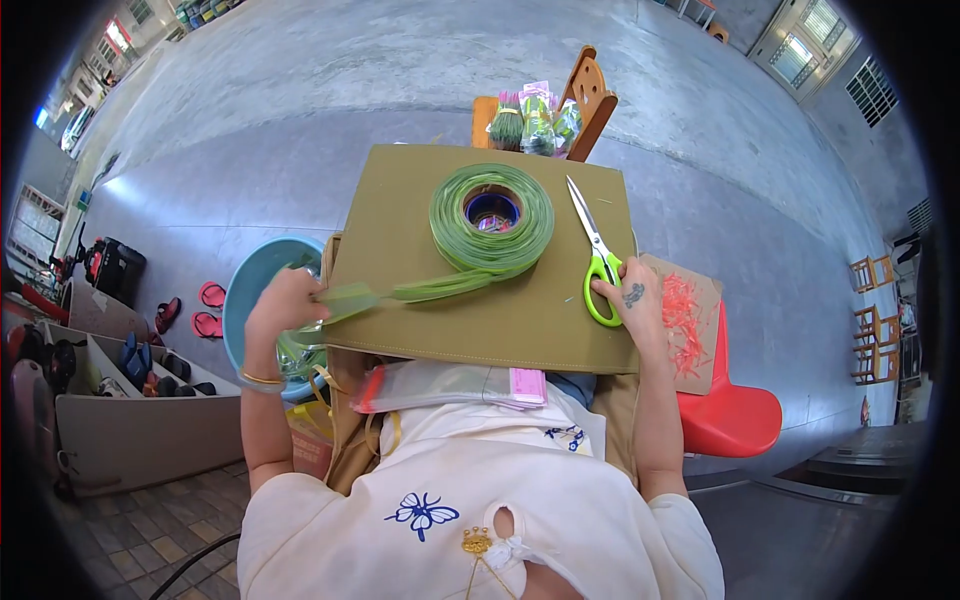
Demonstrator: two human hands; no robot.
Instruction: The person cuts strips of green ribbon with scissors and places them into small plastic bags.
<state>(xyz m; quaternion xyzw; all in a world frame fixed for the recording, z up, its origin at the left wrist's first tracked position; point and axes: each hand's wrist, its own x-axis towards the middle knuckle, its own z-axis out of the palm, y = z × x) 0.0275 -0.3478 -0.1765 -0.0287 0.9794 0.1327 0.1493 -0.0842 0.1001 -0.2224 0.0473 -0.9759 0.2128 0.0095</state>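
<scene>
A roll of green translucent ribbon (432, 220) lies on an olive board (500, 335) in front of me. Its loose end runs left across the board. My left hand (285, 302), at the board's left edge, is closed on the green ribbon strip (348, 300); its fingertips are partly hidden. On the right side of the board, scissors (601, 268) with lime-green handles point away from me, their blades nearly together. My right hand (638, 294) grips the scissors by the handles.
A blue basin (247, 300) with clear plastic wrapping stands left of the board. Plastic sleeves (450, 387) rest on my lap. To the right, cardboard (655, 268) with pink-red strips (685, 325) sits on a red stool (735, 415). A wooden chair (592, 105) with green bundles stands beyond.
</scene>
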